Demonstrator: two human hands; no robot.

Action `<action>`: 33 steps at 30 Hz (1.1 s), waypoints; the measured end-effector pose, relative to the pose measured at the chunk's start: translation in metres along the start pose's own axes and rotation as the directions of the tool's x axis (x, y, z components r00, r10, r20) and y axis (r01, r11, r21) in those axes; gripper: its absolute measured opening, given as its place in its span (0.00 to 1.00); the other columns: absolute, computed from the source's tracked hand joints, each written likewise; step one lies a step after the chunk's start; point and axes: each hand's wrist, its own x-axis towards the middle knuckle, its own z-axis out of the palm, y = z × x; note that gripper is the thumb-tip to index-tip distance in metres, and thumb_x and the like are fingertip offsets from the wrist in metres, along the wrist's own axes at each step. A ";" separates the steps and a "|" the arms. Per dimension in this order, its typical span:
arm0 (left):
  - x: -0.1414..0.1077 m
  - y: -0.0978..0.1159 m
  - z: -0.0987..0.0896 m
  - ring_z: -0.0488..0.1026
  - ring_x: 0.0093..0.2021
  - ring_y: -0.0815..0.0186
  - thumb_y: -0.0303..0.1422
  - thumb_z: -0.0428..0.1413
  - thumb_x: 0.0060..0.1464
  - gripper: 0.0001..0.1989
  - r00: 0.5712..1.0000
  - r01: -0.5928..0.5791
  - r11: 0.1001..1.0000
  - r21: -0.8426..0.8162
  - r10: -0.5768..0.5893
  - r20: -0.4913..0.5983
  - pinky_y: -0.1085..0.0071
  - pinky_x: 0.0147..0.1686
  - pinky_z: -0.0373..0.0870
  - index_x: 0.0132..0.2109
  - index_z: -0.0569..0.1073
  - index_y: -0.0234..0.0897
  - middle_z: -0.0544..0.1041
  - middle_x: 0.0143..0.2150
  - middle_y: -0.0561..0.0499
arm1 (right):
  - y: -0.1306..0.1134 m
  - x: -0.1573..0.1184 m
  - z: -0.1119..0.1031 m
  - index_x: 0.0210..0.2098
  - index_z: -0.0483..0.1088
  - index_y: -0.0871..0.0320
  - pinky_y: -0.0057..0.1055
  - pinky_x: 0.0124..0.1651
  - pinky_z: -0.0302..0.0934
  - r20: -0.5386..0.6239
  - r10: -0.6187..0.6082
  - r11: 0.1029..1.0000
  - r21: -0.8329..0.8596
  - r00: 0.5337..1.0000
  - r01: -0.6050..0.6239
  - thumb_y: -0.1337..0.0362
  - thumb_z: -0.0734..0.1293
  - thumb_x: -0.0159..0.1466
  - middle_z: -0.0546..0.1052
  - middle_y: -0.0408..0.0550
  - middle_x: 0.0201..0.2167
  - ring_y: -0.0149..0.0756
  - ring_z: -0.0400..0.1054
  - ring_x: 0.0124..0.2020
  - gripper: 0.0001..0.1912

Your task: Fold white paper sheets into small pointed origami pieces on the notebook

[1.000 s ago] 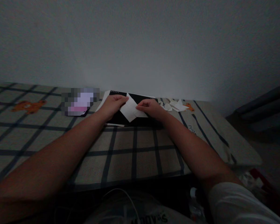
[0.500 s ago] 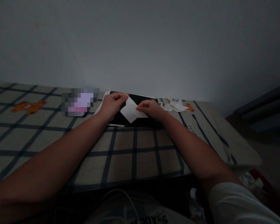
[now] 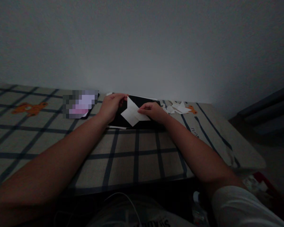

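Note:
A folded piece of white paper (image 3: 132, 116), with pointed flaps, is held over a black flat board (image 3: 144, 101). My left hand (image 3: 111, 105) has its fingers closed at the paper's upper tip, thumb and forefinger pinched there. My right hand (image 3: 152, 111) pinches the paper's right side between thumb and forefinger, and a flap shows below those fingers. White sheets (image 3: 117, 127) stick out from under the board's edges.
Torn white paper scraps (image 3: 178, 107) lie right of the board. A phone (image 3: 82, 104) with a lit, blurred screen lies on the left. A checked cloth (image 3: 125, 160) covers the table against a grey wall (image 3: 142, 47). Below the table edge are a plastic bottle (image 3: 198, 208) and a white cable (image 3: 129, 200).
My left hand has shifted slightly left at the paper's top. The upper flap now shows as a sharper, more upright point. My right hand has hardly moved.

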 end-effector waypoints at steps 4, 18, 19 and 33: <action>0.000 0.000 -0.006 0.72 0.31 0.67 0.44 0.57 0.55 0.16 0.992 0.024 0.999 0.048 -0.030 0.122 0.70 0.32 0.65 0.29 0.79 0.37 0.80 0.32 0.48 | 0.001 0.000 -0.001 0.31 0.75 0.61 0.30 0.33 0.57 -0.023 0.013 0.999 0.035 1.000 -0.012 0.53 0.71 0.55 0.75 0.44 0.27 0.31 0.63 0.29 0.15; -0.011 0.010 -0.009 0.65 0.26 0.67 0.48 0.61 0.50 0.17 0.970 -0.174 0.923 0.342 0.100 0.221 0.71 0.28 0.60 0.25 0.75 0.38 0.72 0.23 0.53 | 0.005 0.002 -0.007 0.34 0.77 0.61 0.32 0.39 0.61 -0.026 0.013 1.000 0.006 1.000 -0.013 0.54 0.72 0.55 0.78 0.47 0.33 0.33 0.68 0.34 0.16; -0.011 0.009 -0.009 0.65 0.26 0.67 0.48 0.61 0.50 0.17 0.973 -0.168 0.931 0.324 0.103 0.209 0.70 0.28 0.60 0.25 0.75 0.38 0.72 0.24 0.53 | 0.006 0.002 -0.008 0.34 0.77 0.61 0.32 0.39 0.61 -0.025 0.006 1.000 -0.010 1.000 -0.006 0.54 0.71 0.55 0.78 0.47 0.33 0.33 0.68 0.35 0.15; 0.004 -0.011 -0.011 0.70 0.30 0.64 0.48 0.56 0.54 0.19 0.994 0.001 0.982 0.188 -0.021 0.106 0.70 0.30 0.64 0.31 0.78 0.36 0.78 0.29 0.48 | 0.014 0.005 -0.013 0.46 0.77 0.61 0.31 0.38 0.67 -0.049 0.076 0.980 0.188 0.996 -0.065 0.64 0.70 0.58 0.80 0.49 0.38 0.30 0.70 0.32 0.16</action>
